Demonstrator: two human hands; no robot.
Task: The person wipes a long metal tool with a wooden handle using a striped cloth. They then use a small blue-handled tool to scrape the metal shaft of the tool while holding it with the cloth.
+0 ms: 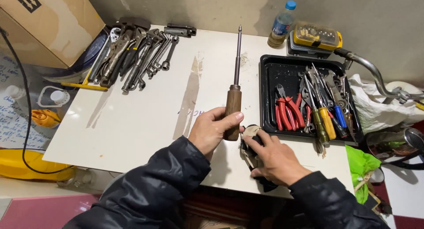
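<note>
My left hand (211, 131) grips the brown wooden handle of a long screwdriver (234, 96) whose steel shaft points away from me across the white tabletop (132, 123). My right hand (273, 157) presses on a crumpled dirty rag (250, 134), beige and black, right next to the handle's butt end. Both arms wear dark jacket sleeves.
A black tray (282, 72) at the right holds pliers and screwdrivers with red, yellow and blue handles. Several wrenches and locking pliers (132, 56) lie at the back left. A cardboard box (48, 21), a plastic bottle (281, 24), a yellow bit case (317, 36) and a chrome pipe (375, 74) surround the table.
</note>
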